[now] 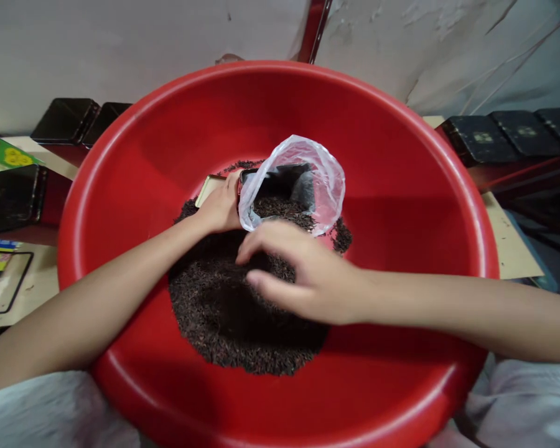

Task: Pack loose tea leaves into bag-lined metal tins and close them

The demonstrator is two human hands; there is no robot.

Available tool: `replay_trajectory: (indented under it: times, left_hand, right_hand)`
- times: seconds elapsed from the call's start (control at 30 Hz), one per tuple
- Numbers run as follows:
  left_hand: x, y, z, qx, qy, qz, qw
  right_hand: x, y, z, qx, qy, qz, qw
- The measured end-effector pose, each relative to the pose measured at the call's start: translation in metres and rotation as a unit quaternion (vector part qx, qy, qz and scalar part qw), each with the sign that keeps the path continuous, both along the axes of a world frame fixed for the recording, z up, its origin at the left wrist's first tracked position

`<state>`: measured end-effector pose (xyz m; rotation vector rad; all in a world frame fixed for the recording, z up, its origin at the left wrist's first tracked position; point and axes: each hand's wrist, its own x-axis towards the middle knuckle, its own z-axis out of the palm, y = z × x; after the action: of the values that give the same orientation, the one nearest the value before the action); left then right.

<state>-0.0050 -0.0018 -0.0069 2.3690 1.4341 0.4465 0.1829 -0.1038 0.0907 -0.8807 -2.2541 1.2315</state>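
Note:
A pile of dark, dry loose leaves, looking like tea (261, 358), lies in the middle of a big red plastic basin (392, 162). Among the leaves stands a dark tin, its mouth lined with a clear plastic bag (329, 177) folded out over the rim. Leaves show inside the bag. My left hand (221, 202) grips the tin's left side, its fingers partly hidden. Beside that hand is a gold-edged metal lid (209, 188). My right hand (294, 270) hovers over the pile just in front of the tin, fingers curved, thumb apart, nothing visible between them.
Dark lidded tins (483, 138) line the right side, and more tins (12, 196) stand at the left. A green box with yellow print (9, 149) lies at the far left. Behind the basin rises a pale wall (144, 43) with a red metal post (315, 31).

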Motion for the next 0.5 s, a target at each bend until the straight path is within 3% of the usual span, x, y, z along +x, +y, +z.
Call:
replay_trajectory:
  times: [0.07,0.1,0.2,0.27,0.37,0.5]
  left_hand:
    - [-0.001,0.001,-0.001,-0.003,-0.003,-0.007,1.0]
    - [-0.002,0.001,-0.001,-0.004,-0.002,-0.012,1.0]
    - [-0.002,0.002,0.0,-0.004,0.006,-0.018,1.0]
    - [-0.002,0.002,0.0,-0.006,0.011,-0.017,1.0]
    - [-0.001,0.001,0.002,-0.01,0.015,-0.013,1.0]
    - [0.001,-0.001,0.005,-0.013,0.032,-0.011,0.999]
  right_hand:
    - [-0.008,-0.011,-0.033,-0.029,-0.071,0.129,0.989]
    - [-0.011,-0.013,-0.053,-0.048,-0.117,0.141,0.982]
    - [-0.013,-0.003,-0.113,-0.11,-0.244,0.065,0.961]
    - [-0.01,0.008,-0.141,-0.145,-0.262,0.038,0.953]
    - [-0.009,0.013,-0.157,-0.187,-0.22,0.054,0.956]
    - [-0.017,-0.004,-0.151,-0.234,-0.149,0.073,0.958]
